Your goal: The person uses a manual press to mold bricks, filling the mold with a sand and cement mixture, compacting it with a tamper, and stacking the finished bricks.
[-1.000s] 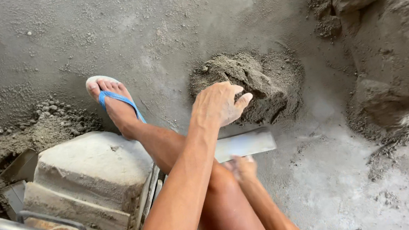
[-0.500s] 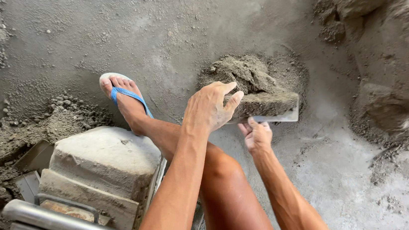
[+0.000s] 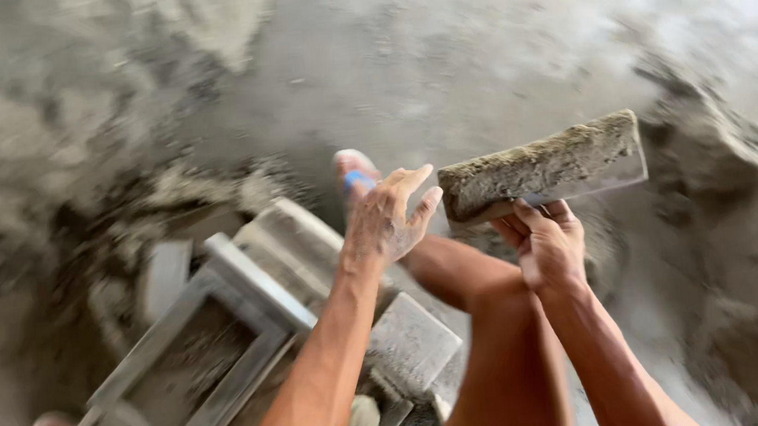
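Fingers of the right hand [image 3: 544, 243] curl up under a flat scoop [image 3: 546, 169], gripping its near edge from below; the scoop is raised above the floor, heaped level with damp grey mix, long side running left to right and tilted slightly up at the right; fingers of the left hand [image 3: 389, 221] are spread and slightly bent, palm towards the scoop's left end, just beside it and holding nothing; whether the fingertips touch the load cannot be told. Below and left stands a grey mould [image 3: 198, 351], a metal frame with an open cavity, near the person's knee [image 3: 489, 295]; a foot in a blue sandal [image 3: 355, 176] lies beyond it; a sand heap [image 3: 752, 242] rises at right. Judged step: a filled scoop being carried towards the mould; emptying it would call for a level carry leftwards, the left hand steadying the load, then a tip over the cavity.
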